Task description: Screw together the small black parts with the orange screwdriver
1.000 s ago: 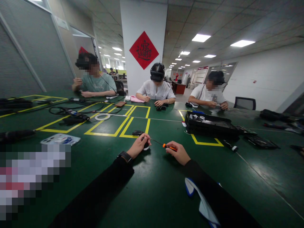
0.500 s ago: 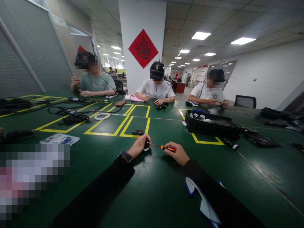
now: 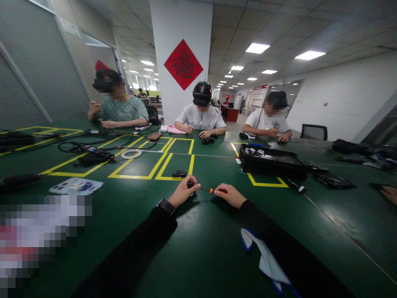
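Observation:
My left hand (image 3: 180,193), with a dark watch on its wrist, is closed around a small black part (image 3: 190,184) with a rounded top. What kind of part it is I cannot make out. Closed on the handle of an orange and black screwdriver (image 3: 212,191) is my right hand (image 3: 233,196). The thin shaft points left and its tip ends at my left thumb, beside the black part. Whether the tip touches the part cannot be seen. A black oblong object (image 3: 179,174) lies just beyond my left hand.
A black tray (image 3: 273,160) holding small pieces stands at the right. A phone (image 3: 76,186) and cables (image 3: 74,147) lie to the left. White-and-blue cloth (image 3: 269,265) lies near my right forearm. Three people sit across the green table (image 3: 198,248); another hand (image 3: 390,193) shows at the right edge.
The black part has turned in my left hand, its white side now mostly hidden. My left thumb has stretched towards the shaft. My right fingers cover more of the screwdriver handle. The view shifted slightly.

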Motion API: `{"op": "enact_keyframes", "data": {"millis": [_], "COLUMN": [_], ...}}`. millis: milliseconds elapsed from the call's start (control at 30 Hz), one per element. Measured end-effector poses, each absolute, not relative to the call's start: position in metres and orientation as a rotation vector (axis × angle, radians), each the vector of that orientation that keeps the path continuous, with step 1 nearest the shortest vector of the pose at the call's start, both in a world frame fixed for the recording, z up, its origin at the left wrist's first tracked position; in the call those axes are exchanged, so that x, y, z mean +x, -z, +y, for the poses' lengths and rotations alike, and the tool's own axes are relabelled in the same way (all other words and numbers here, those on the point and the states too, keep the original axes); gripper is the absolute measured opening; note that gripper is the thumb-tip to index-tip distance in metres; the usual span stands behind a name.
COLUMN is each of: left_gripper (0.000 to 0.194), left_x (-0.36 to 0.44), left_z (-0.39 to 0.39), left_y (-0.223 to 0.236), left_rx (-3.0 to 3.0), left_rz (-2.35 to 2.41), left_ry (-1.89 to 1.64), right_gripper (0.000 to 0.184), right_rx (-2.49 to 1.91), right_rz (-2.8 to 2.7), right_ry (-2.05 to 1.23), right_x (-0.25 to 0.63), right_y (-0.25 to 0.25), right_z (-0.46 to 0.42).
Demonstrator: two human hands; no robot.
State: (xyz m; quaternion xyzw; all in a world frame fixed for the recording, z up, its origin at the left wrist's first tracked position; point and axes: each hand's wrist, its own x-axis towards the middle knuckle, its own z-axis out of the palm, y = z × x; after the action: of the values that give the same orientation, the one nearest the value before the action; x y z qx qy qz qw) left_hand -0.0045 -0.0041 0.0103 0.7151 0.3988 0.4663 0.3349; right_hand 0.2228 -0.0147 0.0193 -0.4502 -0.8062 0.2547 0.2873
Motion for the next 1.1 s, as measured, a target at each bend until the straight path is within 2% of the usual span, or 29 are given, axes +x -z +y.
{"op": "enact_keyframes", "data": {"millis": [400, 833, 1100], "left_gripper": [0.024, 0.023, 0.023], "left_x": [-0.005, -0.006, -0.004], "left_z": [-0.001, -0.003, -0.002], "left_y": [-0.004, -0.009, -0.007], "left_rx": [1.854, 1.939, 1.956], "left_rz": [0.993, 0.998, 1.036], "left_ry": [-1.082, -1.091, -1.115], "right_gripper": [0.020, 0.017, 0.017], "right_rx": [-1.137, -1.130, -1.130], "right_rz": [-2.163, -2.189, -2.090], "right_ry": [-0.385, -0.362, -0.458], "right_x": [0.216, 0.216, 0.217], "right_y": [-0.004, -0.003, -0.003], "right_z": [-0.020, -0.019, -0.020]}}
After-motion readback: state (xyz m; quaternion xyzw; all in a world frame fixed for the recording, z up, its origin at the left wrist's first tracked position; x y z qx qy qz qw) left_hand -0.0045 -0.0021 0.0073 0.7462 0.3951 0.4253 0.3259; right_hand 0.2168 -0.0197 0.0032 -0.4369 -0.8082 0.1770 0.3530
